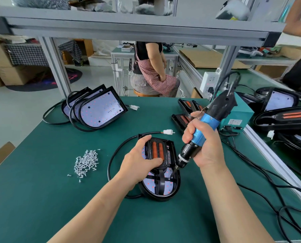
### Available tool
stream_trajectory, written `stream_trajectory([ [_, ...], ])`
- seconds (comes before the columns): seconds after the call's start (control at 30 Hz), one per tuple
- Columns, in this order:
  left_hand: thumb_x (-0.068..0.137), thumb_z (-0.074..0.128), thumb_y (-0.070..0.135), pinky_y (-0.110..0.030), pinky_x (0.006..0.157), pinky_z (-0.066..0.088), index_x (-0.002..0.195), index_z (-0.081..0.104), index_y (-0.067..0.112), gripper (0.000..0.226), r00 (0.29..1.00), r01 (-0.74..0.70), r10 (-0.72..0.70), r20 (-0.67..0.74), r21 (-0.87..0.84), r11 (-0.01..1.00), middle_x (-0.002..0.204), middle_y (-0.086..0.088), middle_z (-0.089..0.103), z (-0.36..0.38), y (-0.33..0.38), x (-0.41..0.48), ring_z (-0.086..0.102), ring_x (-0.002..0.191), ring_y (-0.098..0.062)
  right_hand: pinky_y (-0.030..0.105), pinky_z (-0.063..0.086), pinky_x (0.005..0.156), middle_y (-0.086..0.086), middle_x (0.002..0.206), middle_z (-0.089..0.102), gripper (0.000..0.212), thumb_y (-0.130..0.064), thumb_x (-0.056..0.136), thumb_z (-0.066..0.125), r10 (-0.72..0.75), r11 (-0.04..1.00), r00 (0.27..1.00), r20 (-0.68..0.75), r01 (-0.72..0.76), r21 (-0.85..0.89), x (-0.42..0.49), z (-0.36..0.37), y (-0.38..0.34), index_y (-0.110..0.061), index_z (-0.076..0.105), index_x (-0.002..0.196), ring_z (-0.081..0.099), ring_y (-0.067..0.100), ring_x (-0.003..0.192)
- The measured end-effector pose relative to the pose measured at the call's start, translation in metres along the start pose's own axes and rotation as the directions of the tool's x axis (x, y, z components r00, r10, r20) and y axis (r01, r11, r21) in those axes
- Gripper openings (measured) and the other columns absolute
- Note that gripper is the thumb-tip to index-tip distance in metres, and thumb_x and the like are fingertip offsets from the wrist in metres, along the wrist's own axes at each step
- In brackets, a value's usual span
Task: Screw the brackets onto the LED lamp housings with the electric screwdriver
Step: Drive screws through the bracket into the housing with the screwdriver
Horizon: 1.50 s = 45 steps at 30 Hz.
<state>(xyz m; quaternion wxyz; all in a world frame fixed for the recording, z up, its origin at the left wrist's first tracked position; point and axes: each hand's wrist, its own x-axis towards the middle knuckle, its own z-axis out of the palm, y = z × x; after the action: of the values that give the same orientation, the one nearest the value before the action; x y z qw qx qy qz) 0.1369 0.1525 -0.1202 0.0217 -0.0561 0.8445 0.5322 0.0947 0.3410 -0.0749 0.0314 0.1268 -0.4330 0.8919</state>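
The LED lamp housing (161,172) lies flat on the green surface (40,199) in front of the person, LED board up, with the black bracket (159,158) and its two orange strips seated across its upper half. The left hand (141,160) is spread over the bracket, palm pressing down and fingers curled over its edge, so that grip is closed loosely on the bracket and pins it to the housing. The right hand (201,142) is wrapped fully around the blue barrel of the electric screwdriver (204,128), tilted so the bit meets the housing just right of the bracket's lower arm; the screw itself is too small to make out.

The housing looks like rigid moulded plastic, probably light, and likely to skate on the mat under the driver's push, so holding it down through the bracket seems right. The exposed LED board is the fragile part and best left untouched; the black rim is the safer place to hold. A trailing black cable (114,155) could tug the housing round. Loose screws (86,162) sit heaped just left of it, and finished housings (97,107) lean stacked at the back
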Motion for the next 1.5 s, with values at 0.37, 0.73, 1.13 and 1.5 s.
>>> stream_trajectory([
  [0.37, 0.08, 0.077, 0.035, -0.034, 0.063, 0.057, 0.139, 0.036, 0.059, 0.076, 1.0, 0.021, -0.021, 0.018, -0.001, 1.0, 0.1, 0.027, 0.054, -0.001, 0.007, -0.007, 0.06, 0.076, -0.019, 0.015, 0.045, 0.049, -0.006, 0.066, 0.048, 0.013, -0.023, 0.092, 0.064, 0.236, 0.814, 0.909, -0.343, 0.008, 0.58, 0.002, -0.034, 0.021, -0.012, 0.058, 0.091, 0.049, 0.004, 0.051],
  [0.73, 0.087, 0.053, 0.07, -0.016, 0.071, 0.041, 0.149, 0.008, 0.064, 0.077, 0.999, 0.027, -0.027, -0.026, -0.013, 1.0, 0.117, 0.022, 0.057, -0.014, 0.003, -0.01, 0.054, 0.081, 0.005, 0.016, 0.048, 0.052, -0.004, 0.069, 0.049, 0.019, -0.026, 0.093, 0.067, 0.331, 0.812, 0.87, -0.366, -0.065, 0.58, 0.007, -0.051, 0.038, -0.01, 0.057, 0.092, 0.051, 0.005, 0.054],
  [1.13, 0.08, 0.075, 0.006, -0.019, 0.046, 0.035, 0.07, 0.069, 0.012, 0.014, 0.943, 0.211, -0.184, -0.277, 0.07, 0.975, 0.053, 0.004, 0.058, -0.116, -0.04, -0.021, 0.046, 0.047, -0.013, 0.017, 0.048, 0.053, -0.004, 0.07, 0.049, 0.02, -0.026, 0.094, 0.067, 0.321, 0.833, 0.865, -0.386, -0.065, 0.549, 0.008, -0.05, 0.039, -0.01, 0.057, 0.09, 0.051, 0.006, 0.055],
  [1.5, 0.077, 0.076, 0.005, -0.032, 0.059, 0.052, 0.069, 0.068, 0.026, 0.024, 0.967, 0.194, -0.099, -0.234, 0.429, 0.883, 0.068, 0.005, 0.065, -0.124, -0.049, -0.027, 0.056, 0.059, -0.016, 0.016, 0.048, 0.052, -0.005, 0.071, 0.049, 0.019, -0.027, 0.094, 0.067, 0.337, 0.807, 0.858, -0.387, -0.052, 0.588, 0.007, -0.047, 0.036, -0.011, 0.056, 0.093, 0.051, 0.005, 0.056],
])
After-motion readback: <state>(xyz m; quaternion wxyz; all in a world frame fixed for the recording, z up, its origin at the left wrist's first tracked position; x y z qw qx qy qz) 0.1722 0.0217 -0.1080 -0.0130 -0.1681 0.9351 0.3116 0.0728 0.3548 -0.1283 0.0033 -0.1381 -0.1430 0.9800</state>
